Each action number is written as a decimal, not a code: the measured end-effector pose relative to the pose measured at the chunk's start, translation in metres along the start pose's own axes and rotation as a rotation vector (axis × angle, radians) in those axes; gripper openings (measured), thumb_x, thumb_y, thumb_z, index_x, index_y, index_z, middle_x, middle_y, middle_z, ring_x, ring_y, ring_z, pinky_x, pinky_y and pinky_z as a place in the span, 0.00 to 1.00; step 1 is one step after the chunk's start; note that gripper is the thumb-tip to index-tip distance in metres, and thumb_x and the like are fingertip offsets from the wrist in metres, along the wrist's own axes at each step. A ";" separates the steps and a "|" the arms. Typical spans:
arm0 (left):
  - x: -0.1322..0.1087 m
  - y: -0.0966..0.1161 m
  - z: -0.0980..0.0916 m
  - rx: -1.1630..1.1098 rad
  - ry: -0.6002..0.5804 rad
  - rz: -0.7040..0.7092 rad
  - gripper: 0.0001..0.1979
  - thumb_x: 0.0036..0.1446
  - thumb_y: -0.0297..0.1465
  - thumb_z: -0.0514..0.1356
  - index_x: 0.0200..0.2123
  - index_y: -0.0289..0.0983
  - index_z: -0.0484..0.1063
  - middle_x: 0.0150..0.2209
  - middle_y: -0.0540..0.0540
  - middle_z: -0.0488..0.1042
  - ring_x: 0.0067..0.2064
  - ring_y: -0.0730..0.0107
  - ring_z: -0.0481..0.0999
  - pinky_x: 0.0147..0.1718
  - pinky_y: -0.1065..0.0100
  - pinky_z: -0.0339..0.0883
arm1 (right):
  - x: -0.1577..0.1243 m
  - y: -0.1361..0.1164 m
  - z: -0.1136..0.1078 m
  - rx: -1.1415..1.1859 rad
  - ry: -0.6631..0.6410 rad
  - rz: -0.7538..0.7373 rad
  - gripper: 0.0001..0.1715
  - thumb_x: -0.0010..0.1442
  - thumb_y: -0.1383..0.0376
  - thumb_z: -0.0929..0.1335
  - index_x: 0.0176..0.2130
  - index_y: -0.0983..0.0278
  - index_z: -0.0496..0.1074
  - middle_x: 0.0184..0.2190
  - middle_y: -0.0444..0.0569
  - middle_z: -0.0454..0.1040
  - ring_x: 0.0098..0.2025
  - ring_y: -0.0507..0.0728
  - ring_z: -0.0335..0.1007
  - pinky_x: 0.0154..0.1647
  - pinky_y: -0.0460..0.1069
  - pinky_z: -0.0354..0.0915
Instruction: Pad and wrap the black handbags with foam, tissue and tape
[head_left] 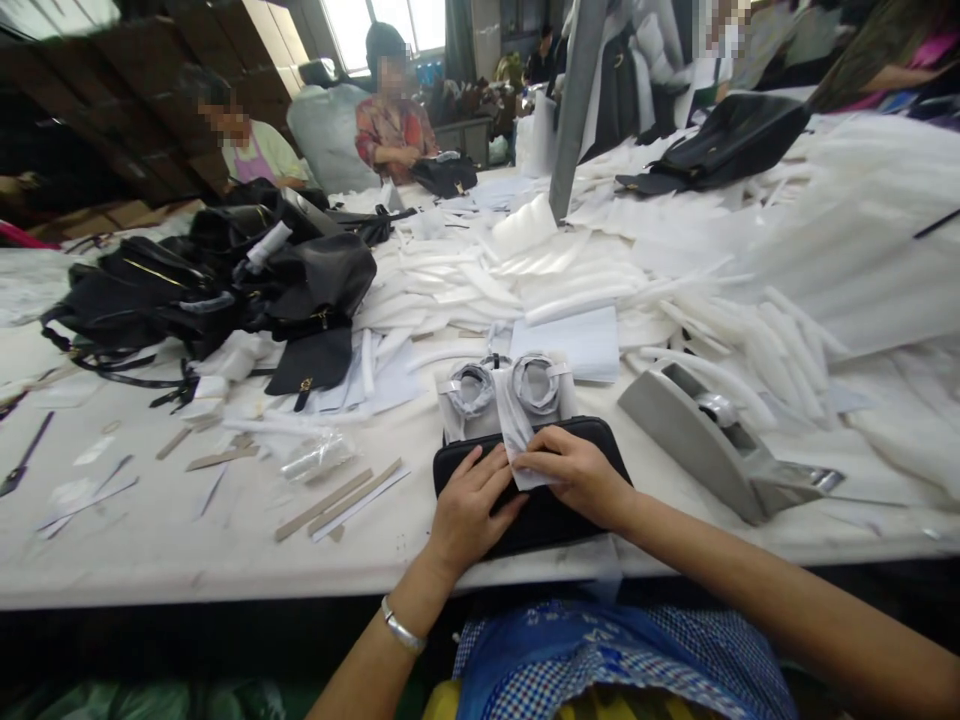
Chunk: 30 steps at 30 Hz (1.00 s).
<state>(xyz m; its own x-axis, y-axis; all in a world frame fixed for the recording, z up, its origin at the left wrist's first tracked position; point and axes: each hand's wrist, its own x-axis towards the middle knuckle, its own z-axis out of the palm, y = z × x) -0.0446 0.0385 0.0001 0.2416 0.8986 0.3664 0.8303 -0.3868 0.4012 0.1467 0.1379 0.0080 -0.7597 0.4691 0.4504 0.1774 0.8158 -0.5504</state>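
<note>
A black bag (600, 436) lies flat at the table's near edge, in front of me. Two coiled straps in clear wrap (537, 384) rest side by side just beyond its far edge, on pale padding. My left hand (474, 505) is spread flat on the bag's left part. With thumb and fingers closed, my right hand (576, 472) pinches a strip of white tissue paper (513, 415) that runs from between the coils down over the bag. What lies under the hands is hidden.
A grey tape dispenser (697, 440) stands to the right. Black bags (225, 270) are piled at the left, with cardboard strips (337, 500) nearer. White foam sheets (480, 280) cover the table beyond. A grey post (577, 110) rises there. Several people (394, 125) sit across the table.
</note>
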 end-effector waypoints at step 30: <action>-0.007 -0.007 0.018 0.389 0.181 0.293 0.18 0.67 0.26 0.52 0.58 0.37 0.70 0.61 0.46 0.70 0.63 0.62 0.67 0.61 0.57 0.64 | 0.184 0.060 -0.045 -0.479 -0.881 0.225 0.13 0.65 0.63 0.66 0.41 0.65 0.81 0.37 0.51 0.82 0.40 0.57 0.77 0.42 0.48 0.65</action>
<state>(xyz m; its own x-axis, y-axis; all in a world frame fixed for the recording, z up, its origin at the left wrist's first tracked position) -0.0429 0.0384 -0.0206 0.4299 0.7004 0.5697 0.8743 -0.4805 -0.0690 0.0460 0.2885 0.0891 -0.8330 0.3709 -0.4105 0.4572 0.8794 -0.1331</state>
